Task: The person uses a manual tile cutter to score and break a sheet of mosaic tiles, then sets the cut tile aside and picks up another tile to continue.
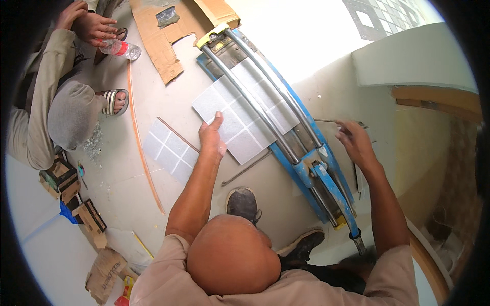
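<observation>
My left hand point(212, 136) rests flat on a white grid-patterned tile point(236, 115), thumb pressing its near edge. The tile lies across the bed of a blue manual tile cutter point(306, 168), under the cutter's two long steel rails point(255, 97). My right hand point(353, 140) is to the right of the cutter, fingers pinched on a thin rod-like strip point(326, 121). The cutter's handle point(343, 209) points back toward me.
A second grid tile point(168, 150) lies on the floor at left, with a thin strip on it. Another person point(56, 102) squats at upper left holding a plastic bottle point(120, 48). Cardboard point(166, 35) lies beyond; small boxes point(76, 199) lie lower left. My shoes point(244, 204) stand by the cutter.
</observation>
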{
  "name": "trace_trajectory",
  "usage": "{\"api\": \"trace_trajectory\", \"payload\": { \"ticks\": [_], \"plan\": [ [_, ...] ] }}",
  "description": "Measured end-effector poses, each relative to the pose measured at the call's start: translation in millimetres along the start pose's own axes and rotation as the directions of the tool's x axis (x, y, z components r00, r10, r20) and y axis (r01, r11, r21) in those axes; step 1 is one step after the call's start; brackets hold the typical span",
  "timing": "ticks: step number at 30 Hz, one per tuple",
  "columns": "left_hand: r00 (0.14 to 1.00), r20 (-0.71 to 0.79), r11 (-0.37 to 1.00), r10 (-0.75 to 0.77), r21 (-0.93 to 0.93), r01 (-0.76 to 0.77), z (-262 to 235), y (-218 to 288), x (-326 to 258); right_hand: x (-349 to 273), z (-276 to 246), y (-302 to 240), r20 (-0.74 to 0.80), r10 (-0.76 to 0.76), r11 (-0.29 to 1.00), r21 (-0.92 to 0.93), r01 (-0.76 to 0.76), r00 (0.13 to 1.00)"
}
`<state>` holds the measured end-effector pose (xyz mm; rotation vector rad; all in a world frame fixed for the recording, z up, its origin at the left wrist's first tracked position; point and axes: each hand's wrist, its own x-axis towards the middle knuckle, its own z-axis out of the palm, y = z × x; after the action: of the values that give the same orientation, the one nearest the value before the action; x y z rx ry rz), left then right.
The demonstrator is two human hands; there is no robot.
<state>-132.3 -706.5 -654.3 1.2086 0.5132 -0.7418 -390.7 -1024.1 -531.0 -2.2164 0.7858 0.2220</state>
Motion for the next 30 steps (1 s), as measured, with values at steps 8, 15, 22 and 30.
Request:
{"api": "trace_trajectory", "payload": {
  "ticks": [8,15,22,30],
  "plan": [
    [0.996,-0.011,0.996,-0.084,0.013,0.084,24,3,-4,72,52,-4,0.096,-0.132,0.982,0.147,0.118,0.987],
    [0.997,0.051,0.998,-0.059,0.02,0.058,32,3,1,72,73,7,-0.086,-0.17,0.958,0.217,0.185,0.982],
    [0.995,-0.079,0.995,-0.064,0.071,0.07,33,-3,13,74,84,13,-0.124,-0.05,0.916,0.39,0.095,0.991],
    [0.997,-0.023,0.997,-0.07,-0.021,0.07,39,1,8,82,85,18,-0.072,0.085,0.871,0.49,-0.039,0.994]
  ]
}}
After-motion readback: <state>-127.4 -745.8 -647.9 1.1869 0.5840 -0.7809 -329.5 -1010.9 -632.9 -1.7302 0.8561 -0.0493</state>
